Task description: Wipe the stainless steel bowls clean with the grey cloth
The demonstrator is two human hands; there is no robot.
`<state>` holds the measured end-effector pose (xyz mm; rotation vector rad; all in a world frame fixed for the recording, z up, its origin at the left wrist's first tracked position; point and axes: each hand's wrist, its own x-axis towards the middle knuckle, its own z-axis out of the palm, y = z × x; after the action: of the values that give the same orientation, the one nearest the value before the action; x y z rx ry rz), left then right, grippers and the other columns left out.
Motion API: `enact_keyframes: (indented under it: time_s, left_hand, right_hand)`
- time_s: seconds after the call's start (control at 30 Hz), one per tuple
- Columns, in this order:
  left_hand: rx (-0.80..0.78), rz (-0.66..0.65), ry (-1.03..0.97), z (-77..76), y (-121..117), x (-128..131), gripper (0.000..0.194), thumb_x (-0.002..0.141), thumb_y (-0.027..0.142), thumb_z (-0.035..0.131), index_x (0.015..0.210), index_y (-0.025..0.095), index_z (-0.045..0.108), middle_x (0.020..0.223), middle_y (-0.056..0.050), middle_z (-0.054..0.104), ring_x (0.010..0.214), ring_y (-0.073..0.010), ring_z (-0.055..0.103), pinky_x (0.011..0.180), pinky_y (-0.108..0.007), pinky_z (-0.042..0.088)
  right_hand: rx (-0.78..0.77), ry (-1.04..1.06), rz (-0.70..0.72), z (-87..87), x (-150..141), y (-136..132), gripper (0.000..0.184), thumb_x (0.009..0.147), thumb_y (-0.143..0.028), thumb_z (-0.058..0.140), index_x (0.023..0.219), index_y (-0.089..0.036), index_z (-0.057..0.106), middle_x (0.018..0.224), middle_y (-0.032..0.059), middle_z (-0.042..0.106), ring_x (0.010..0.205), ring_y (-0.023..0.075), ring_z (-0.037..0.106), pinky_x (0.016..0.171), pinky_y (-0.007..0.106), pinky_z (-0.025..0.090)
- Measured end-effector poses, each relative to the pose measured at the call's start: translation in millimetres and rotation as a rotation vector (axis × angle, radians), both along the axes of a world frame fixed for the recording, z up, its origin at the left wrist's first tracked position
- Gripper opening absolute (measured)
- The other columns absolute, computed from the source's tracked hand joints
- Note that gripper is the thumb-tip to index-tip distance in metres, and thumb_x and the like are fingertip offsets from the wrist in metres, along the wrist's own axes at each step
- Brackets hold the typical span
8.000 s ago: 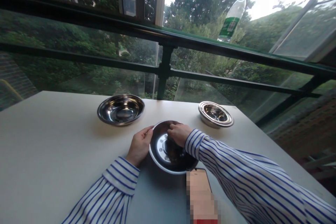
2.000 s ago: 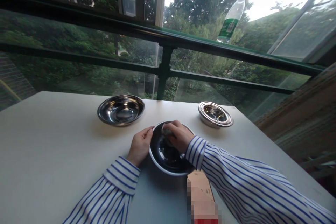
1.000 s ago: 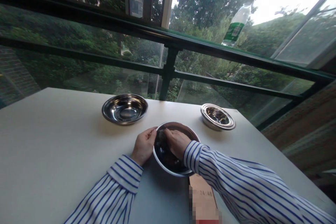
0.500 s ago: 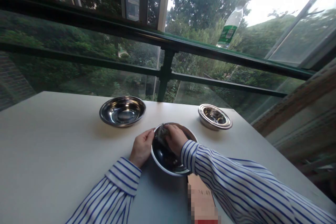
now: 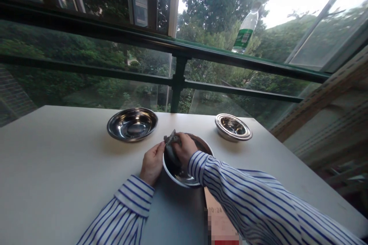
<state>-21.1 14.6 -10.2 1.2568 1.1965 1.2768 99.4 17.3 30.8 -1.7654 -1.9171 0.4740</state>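
Note:
A round metal bowl [image 5: 198,141] with a pale rim sits on the white table in front of me. My left hand [image 5: 152,162] pinches its left rim between thumb and fingers. Inside the bowl, my right hand [image 5: 185,147] is closed on a crumpled dark grey cloth [image 5: 172,143], pressed against the left inner wall. One end of the cloth sticks up over the far left rim. The right forearm crosses the bowl's right side and hides part of it.
A wide, shallow steel bowl [image 5: 132,124] stands at the back left of the table [image 5: 57,168]. Smaller steel bowls [image 5: 233,127], seemingly nested, stand at the back right. A phone-like object [image 5: 220,216] lies at the near edge. A plastic bottle [image 5: 245,32] stands on the green railing [image 5: 209,53].
My right hand has moved the cloth slightly left and up, so more of it shows over the bowl's far left rim. My left hand stays on the rim.

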Motion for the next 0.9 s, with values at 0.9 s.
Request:
enact_keyframes:
  time_s: [0.9]
  left_hand:
    - [-0.091,0.058,-0.088,6.5,-1.7,3.2,0.038,0.067,0.038,0.061,0.091,0.009,0.069,0.087,-0.011,0.072,0.079,-0.0229,0.066,0.07,-0.031,0.051]
  right_hand:
    - [-0.179,-0.311,0.567,1.5,48.3,-52.8,0.014,0.064,-0.011,0.06,0.072,-0.021,0.066,0.071,0.0004,0.064,0.064,0.0144,0.055,0.064,0.024,0.041]
